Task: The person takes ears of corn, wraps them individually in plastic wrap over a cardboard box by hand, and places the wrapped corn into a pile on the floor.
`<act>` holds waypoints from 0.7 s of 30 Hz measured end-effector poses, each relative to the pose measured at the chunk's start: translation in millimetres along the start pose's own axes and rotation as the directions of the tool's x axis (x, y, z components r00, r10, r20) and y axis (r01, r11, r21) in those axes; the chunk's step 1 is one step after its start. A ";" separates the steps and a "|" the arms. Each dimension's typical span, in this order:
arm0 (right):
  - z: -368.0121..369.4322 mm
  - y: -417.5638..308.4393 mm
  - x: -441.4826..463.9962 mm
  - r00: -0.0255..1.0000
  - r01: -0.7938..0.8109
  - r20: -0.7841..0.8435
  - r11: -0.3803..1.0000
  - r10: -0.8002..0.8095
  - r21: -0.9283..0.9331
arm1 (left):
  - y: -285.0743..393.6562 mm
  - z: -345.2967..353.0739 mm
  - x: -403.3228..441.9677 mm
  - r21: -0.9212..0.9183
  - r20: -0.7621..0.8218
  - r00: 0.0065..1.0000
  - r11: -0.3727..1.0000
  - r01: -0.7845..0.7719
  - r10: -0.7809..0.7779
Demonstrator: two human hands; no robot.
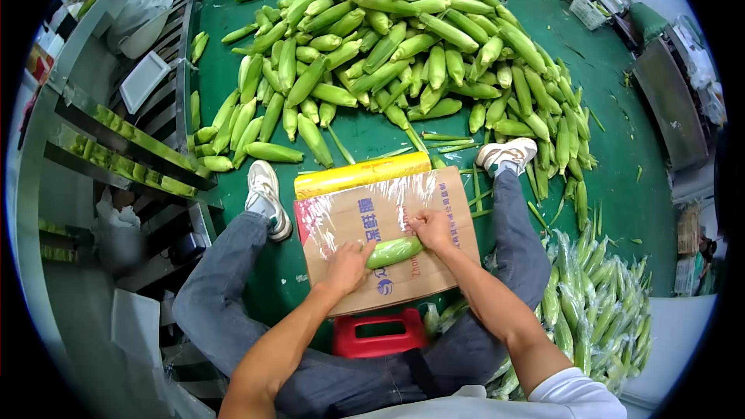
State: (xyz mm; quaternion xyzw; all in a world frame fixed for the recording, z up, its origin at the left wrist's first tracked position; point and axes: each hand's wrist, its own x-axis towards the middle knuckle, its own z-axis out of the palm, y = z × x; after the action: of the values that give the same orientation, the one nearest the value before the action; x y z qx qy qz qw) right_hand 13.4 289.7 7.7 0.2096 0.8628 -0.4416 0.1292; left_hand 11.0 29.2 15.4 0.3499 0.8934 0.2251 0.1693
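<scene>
An ear of corn (394, 252) in green husk lies crosswise on a flat cardboard box (349, 221) between my legs. Its surface shines as if covered by clear film. My left hand (349, 265) is closed around the ear's left end. Just above the right end, my right hand (434, 230) is closed in a pinch, apparently on clear plastic film (396, 190) that is spread over the cardboard. The fingertips' exact hold is too small to tell. Along the box's far edge lies a yellow roll of cling film (363, 176).
A large heap of unwrapped corn (388, 39) covers the green floor (621, 178) ahead. Film-wrapped ears (597, 302) are piled at my right. Under me is a red plastic stool or container (380, 345). A slatted metal rack (124, 140) stands on the left.
</scene>
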 end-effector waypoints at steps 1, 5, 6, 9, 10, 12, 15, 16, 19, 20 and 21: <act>3.9 -0.1 -1.3 0.999 0.024 0.028 1.000 -0.024 0.000 | -4.1 -4.3 -4.9 -0.115 -0.050 0.998 0.993 0.038 -0.044; -1.8 32.4 -43.5 0.970 0.182 0.144 0.976 -0.198 0.117 | -8.4 -3.8 -17.2 -0.507 -0.110 0.942 0.833 0.223 -0.319; 0.6 42.3 -60.0 0.949 0.225 0.179 0.956 -0.259 0.187 | -6.9 0.9 -24.7 -0.578 -0.075 0.910 0.761 0.294 -0.408; -6.3 40.9 -105.4 0.878 0.476 0.150 0.866 -0.455 -0.154 | 20.3 18.3 -51.0 -0.570 0.030 0.869 0.705 0.421 -0.494; -7.7 44.5 -104.7 0.873 0.467 0.234 0.871 -0.428 -0.150 | 31.9 13.1 -57.9 -0.589 0.105 0.838 0.646 0.486 -0.535; -13.0 39.1 -97.9 0.841 0.450 0.402 0.881 -0.363 -0.147 | 36.3 8.7 -55.6 -0.401 -0.026 0.818 0.755 0.518 -0.575; -23.8 -42.4 -57.0 0.898 0.315 0.441 0.698 0.001 -0.643 | 10.8 16.5 -16.3 0.189 -0.463 0.822 0.869 0.458 -0.333; -16.9 -30.6 -29.5 0.931 0.363 0.294 0.628 -0.216 -0.688 | 4.3 2.1 3.7 0.125 -0.455 0.828 0.896 0.425 -0.329; -17.4 -41.6 26.7 0.828 0.529 0.180 0.634 -0.530 -0.564 | 15.9 -23.7 36.1 0.024 -0.442 0.872 0.970 0.243 -0.208; -14.4 -50.8 36.7 0.789 0.595 0.181 0.658 -0.587 -0.461 | 25.9 -21.5 42.1 0.067 -0.449 0.889 0.989 0.134 -0.090; -7.7 -53.0 40.1 0.775 0.619 0.211 0.647 -0.596 -0.446 | 29.0 -21.9 46.3 0.113 -0.449 0.893 0.993 0.023 0.030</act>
State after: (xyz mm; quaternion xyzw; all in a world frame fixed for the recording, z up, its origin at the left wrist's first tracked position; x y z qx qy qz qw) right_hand -47.3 278.2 33.3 -0.1414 0.9621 -0.2292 0.0423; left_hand -15.5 74.3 42.2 0.2991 0.9193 0.2481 -0.0630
